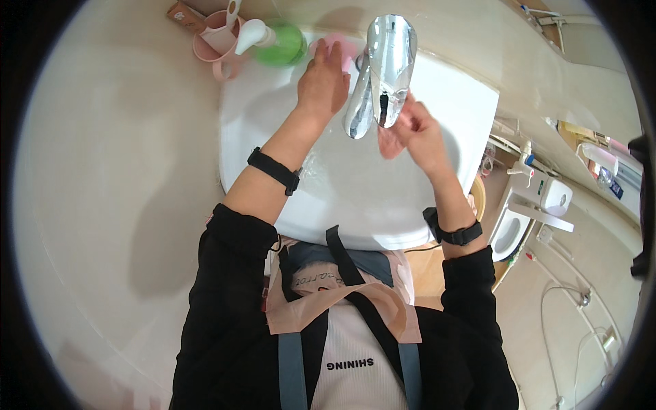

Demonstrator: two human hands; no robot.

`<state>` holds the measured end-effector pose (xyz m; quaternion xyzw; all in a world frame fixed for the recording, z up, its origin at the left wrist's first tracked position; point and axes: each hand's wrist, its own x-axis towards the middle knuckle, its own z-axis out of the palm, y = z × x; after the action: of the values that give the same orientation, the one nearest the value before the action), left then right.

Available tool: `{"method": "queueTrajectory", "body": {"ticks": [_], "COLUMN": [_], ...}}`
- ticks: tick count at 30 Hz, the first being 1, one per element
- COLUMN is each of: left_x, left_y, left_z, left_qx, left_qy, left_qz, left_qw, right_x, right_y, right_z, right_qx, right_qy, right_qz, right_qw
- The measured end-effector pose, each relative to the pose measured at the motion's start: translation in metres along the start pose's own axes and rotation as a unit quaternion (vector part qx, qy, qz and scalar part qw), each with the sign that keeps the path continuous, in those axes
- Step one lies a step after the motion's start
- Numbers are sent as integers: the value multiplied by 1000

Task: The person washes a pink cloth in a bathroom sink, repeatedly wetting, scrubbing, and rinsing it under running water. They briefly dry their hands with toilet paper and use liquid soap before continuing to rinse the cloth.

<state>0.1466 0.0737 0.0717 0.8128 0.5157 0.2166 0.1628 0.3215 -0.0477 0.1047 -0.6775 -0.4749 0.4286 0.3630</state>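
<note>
My left hand (324,84) reaches to the back ledge of the white washbasin (353,205), its fingertips on a pink item (342,47) whose kind I cannot tell. Whether those fingers grip it or only touch it is unclear. Beneath the spout of the chrome faucet (393,66), my right hand (423,130) holds a wet pink cloth (390,143), which hangs over the bowl. Part of the cloth and some fingers are hidden by the spout. The faucet's lever (360,110) lies just left of the spout.
A green pump bottle (284,45) stands left of the pink item. Beside it, a pink mug (207,48) holds a comb-like white item and a brown tube. A tiled wall (102,154) borders the basin's left. A squat toilet (510,230) and a shower hose (544,318) are at right.
</note>
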Motion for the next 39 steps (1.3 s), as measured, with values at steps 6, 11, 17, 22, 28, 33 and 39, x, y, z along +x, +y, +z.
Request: {"method": "queueTrajectory", "body": {"ticks": [6,11,17,22,28,33,39], "left_x": [-9,-12,-24,-57,-99,-92,-67], "left_y": [3,4,-1,-2,31,70,95], "left_z": [-2,0,-3,-12,-6,15,21], "left_qx": [-40,-6,-1,-19,-21,-98,-89], "left_qy": [-75,-54,-98,-103,-202,-120,-95], "left_qz": [-50,-44,-60,-22,-4,11,7], "left_qw": [995,998,993,994,979,988,991], "right_x": [49,71,47,1,-19,40,63], "right_y": [-6,17,33,36,13,22,41], "right_z": [-11,18,-6,-27,-43,-22,-59], "right_qx": [-225,-419,-370,-362,-174,-429,-399], "right_qy": [171,167,140,75,35,169,169], "right_qz": [-140,-238,-286,-213,-64,-281,-278], "right_qw": [949,860,873,904,982,841,857]}}
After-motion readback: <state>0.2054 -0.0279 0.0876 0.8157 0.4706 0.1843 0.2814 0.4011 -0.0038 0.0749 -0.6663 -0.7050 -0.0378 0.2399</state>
